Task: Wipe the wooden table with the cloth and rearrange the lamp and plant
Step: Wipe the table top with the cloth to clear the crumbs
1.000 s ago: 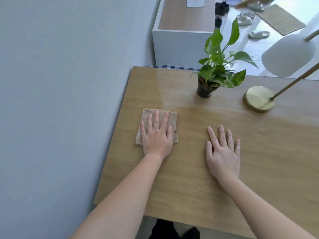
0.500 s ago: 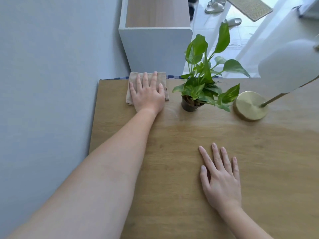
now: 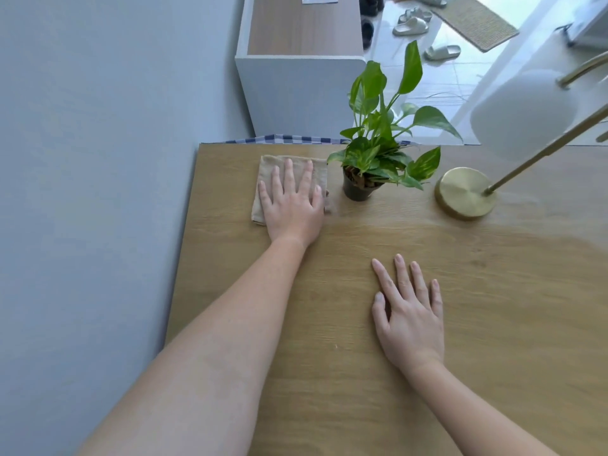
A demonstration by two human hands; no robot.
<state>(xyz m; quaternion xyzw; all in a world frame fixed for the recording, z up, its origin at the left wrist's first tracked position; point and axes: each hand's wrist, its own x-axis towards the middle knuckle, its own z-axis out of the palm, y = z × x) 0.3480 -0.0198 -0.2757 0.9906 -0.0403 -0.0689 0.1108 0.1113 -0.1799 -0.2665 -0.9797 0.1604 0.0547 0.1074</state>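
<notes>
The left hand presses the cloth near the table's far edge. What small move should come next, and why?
Probably draw the cloth back toward the near edge. The left hand lies flat on it, the far edge is just ahead, and the plant pot stands close at its right, blocking a sideways stroke.

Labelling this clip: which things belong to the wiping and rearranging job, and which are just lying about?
Job: cloth under left hand, wooden table, plant, lamp.
Lying about: white cabinet, slippers, doormat, checked fabric behind the table.
</notes>
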